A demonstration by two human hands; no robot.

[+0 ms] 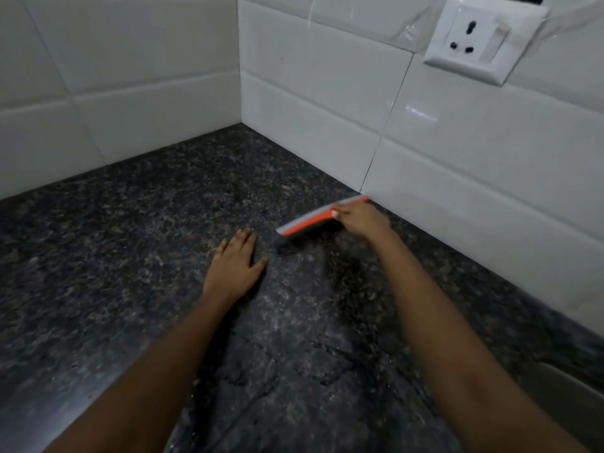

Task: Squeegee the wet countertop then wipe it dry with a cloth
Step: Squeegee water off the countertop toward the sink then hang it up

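Note:
A dark speckled granite countertop (137,243) fills the lower view, with wet streaks and film in its middle. My right hand (361,220) grips an orange and grey squeegee (310,222), whose blade lies on the counter close to the right-hand tiled wall. My left hand (237,266) rests flat on the countertop with straight fingers, just left of the squeegee's near end. No cloth is in view.
White tiled walls (310,103) meet in a corner behind the counter. A white wall socket with a switch (475,44) sits high on the right wall. A pale rim, possibly a sink edge (565,397), shows at the lower right.

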